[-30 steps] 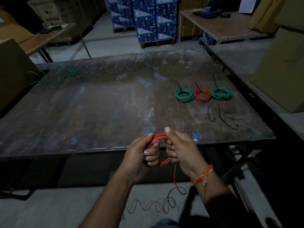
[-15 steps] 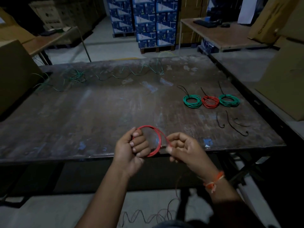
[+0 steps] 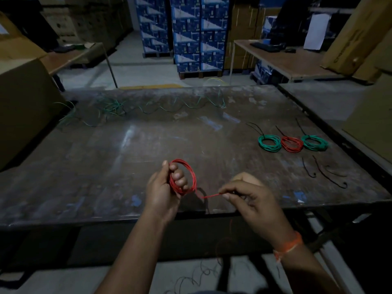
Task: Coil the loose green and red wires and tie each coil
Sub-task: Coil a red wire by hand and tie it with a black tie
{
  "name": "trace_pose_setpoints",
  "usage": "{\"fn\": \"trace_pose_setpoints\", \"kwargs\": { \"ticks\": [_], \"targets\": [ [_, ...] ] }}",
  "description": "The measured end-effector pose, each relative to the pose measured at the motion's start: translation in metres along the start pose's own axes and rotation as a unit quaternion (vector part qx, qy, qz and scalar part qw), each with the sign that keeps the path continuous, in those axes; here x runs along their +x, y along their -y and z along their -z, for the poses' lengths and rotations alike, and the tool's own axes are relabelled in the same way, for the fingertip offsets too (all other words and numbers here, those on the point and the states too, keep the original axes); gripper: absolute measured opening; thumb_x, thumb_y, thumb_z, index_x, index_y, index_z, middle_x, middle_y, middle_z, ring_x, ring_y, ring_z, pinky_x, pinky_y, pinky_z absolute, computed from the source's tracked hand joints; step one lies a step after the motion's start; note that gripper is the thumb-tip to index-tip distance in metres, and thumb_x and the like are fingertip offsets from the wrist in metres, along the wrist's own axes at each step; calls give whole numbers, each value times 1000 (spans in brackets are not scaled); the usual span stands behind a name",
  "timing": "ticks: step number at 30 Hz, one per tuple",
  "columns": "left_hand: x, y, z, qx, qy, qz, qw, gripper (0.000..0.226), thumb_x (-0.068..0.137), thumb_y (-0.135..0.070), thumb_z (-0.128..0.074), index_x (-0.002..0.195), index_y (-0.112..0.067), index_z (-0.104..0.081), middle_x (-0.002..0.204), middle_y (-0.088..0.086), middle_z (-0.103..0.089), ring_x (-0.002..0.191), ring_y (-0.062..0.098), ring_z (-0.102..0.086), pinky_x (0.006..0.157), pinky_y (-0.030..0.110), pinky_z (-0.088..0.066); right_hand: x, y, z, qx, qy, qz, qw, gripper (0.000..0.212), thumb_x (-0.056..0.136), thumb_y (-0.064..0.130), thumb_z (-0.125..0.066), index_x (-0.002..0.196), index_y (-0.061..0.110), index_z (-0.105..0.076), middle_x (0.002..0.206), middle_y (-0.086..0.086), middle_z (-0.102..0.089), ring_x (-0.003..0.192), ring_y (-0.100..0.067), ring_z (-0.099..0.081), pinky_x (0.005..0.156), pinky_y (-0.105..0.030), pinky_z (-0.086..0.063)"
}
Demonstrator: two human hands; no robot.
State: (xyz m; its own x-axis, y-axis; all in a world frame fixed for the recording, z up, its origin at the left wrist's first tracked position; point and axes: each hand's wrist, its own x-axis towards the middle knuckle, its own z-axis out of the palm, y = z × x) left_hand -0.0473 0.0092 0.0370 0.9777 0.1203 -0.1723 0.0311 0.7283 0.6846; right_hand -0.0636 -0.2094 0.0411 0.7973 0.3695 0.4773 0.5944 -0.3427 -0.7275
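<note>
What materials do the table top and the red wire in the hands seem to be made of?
Table top: likely sheet metal, dull brown-grey, with scratches, worn patches and a faint sheen; painted wood cannot be excluded.
Red wire: probably plastic-insulated wire with a smooth, even red surface; it bends into springy loops in the left hand. Its core is not visible.

A red wire coil (image 3: pixel 182 177) stands upright above the near table edge (loose green wire (image 3: pixel 148 106) sprawls far back).

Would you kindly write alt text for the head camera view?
A left hand holds a red wire coil above a worn metal table while the right hand pinches its loose end. Three tied coils lie right; loose green wire lies beyond.
</note>
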Motion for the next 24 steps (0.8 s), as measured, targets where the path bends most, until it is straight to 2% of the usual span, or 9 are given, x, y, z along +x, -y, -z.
{"fn": "trace_pose_setpoints", "kwargs": {
  "ticks": [4, 7, 9, 11, 15, 18, 21, 23, 24],
  "targets": [
    [-8, -8, 10, 130, 22, -55, 990, 37, 108, -32, -34, 81, -12, -50, 57, 7, -57, 45, 15, -52, 47, 24, -45, 24, 30, -29, -33, 9, 39, 999, 11, 89, 14, -74, 98, 19, -79, 93, -2, -49, 86, -14, -55, 72, -20, -44],
    [-18, -11, 19, 225, 55, -73, 970, 39, 108, -34, -34, 80, -11, -49, 55, 7, -52, 47, 18, -46, 45, 24, -39, 40, 45, -45, -51, 18, 67, 996, 14, 87, 11, -77, 100, 17, -79, 95, -5, -47, 85, -14, -53, 73, -17, -42],
    [-23, -13, 24, 256, 77, -78, 960, 47, 109, -33, -34, 71, -13, -54, 52, 5, -44, 46, 16, -38, 43, 23, -29, 50, 53, -55, -63, 35, 89, 993, 19, 86, 7, -77, 104, 13, -79, 96, -5, -49, 87, -13, -53, 76, -15, -41],
    [-28, -16, 28, 242, 84, -61, 965, 52, 109, -31, -34, 64, -20, -59, 51, -2, -36, 45, 10, -29, 43, 21, -20, 57, 59, -63, -76, 53, 105, 990, 24, 84, 4, -77, 108, 9, -77, 98, -4, -50, 89, -13, -54, 78, -15, -42],
    [-32, -26, 39, 236, 87, -36, 967, 41, 104, -36, -40, 73, -16, -58, 53, -4, -31, 46, 7, -22, 45, 20, -16, 67, 60, -67, -91, 53, 109, 988, 24, 85, 5, -78, 108, 9, -76, 103, -4, -54, 96, -12, -57, 82, -19, -48],
    [-36, -34, 50, 233, 135, 5, 963, 42, 100, -45, -47, 81, -8, -56, 53, -2, -27, 45, 11, -19, 48, 26, -11, 71, 53, -68, -53, 42, 68, 995, 23, 86, 7, -78, 108, 10, -75, 105, -4, -56, 95, -12, -61, 81, -21, -53],
    [-40, -39, 56, 179, 172, 42, 968, 38, 98, -42, -47, 77, -11, -55, 51, -4, -21, 41, 8, -15, 44, 20, -12, 68, 46, -76, -25, 44, 30, 998, 16, 89, 14, -77, 105, 14, -76, 102, -1, -58, 94, -13, -63, 80, -20, -53],
    [-41, -39, 57, 150, 172, 54, 972, 38, 102, -39, -45, 75, -14, -54, 50, -7, -21, 40, 6, -15, 41, 17, -12, 63, 36, -84, -8, 47, -10, 999, 11, 95, 21, -70, 102, 16, -77, 97, 1, -62, 93, -12, -64, 80, -26, -53],
    [-41, -39, 57, 140, 169, 56, 974, 38, 103, -38, -43, 74, -15, -53, 49, -8, -21, 39, 6, -14, 41, 17, -12, 60, 31, -87, 8, 58, -39, 998, 16, 98, 27, -65, 102, 17, -77, 93, 0, -65, 91, -10, -65, 79, -30, -53]
  ]
}}
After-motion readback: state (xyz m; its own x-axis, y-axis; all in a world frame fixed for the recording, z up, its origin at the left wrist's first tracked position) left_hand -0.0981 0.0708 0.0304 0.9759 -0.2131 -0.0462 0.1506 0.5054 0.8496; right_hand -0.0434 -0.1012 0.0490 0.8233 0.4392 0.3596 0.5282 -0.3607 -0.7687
